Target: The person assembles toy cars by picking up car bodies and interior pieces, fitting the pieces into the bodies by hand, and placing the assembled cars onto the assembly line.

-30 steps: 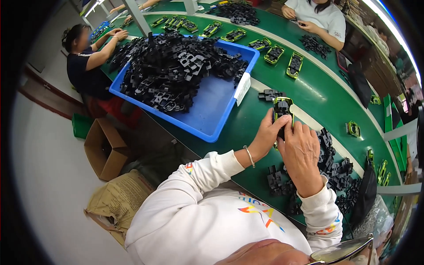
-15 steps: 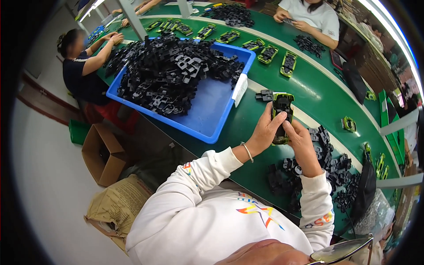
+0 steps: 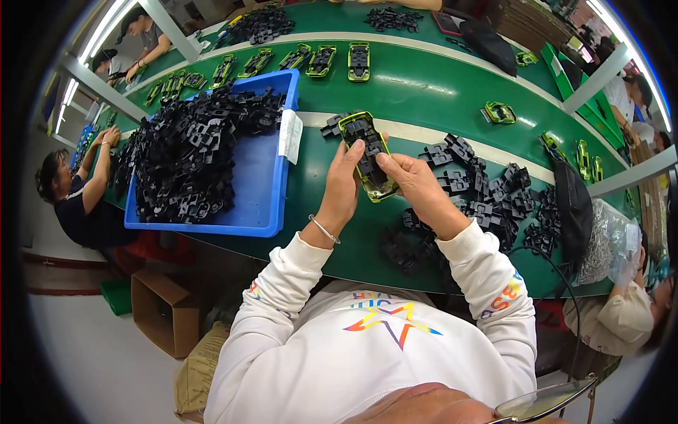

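Observation:
Between my two hands is a lime-green toy car shell (image 3: 361, 128) with a black moulded part lying in its open underside. My left hand (image 3: 340, 185) grips the shell's left edge, its thumb resting on the black part. From the other side my right hand (image 3: 421, 187) holds it, thumb pressed on the black part near the lower end. The fingers beneath the shell are mostly hidden. A few loose black plastic parts (image 3: 330, 128) lie just beyond the shell's upper left. Several more black parts (image 3: 482, 212) are heaped beside my right hand.
A blue tray (image 3: 259, 180) piled with black parts (image 3: 185, 155) stands at left. Across the green conveyor belt (image 3: 417, 78) sit several green car shells (image 3: 359, 62). A black pouch (image 3: 573, 205) and a clear plastic bag (image 3: 609, 244) lie at right. Co-workers (image 3: 78, 187) sit around.
The view has swung, so the tray and belt sit further left and more level. Both hands still hold the car shell, which now tilts to the left at its top.

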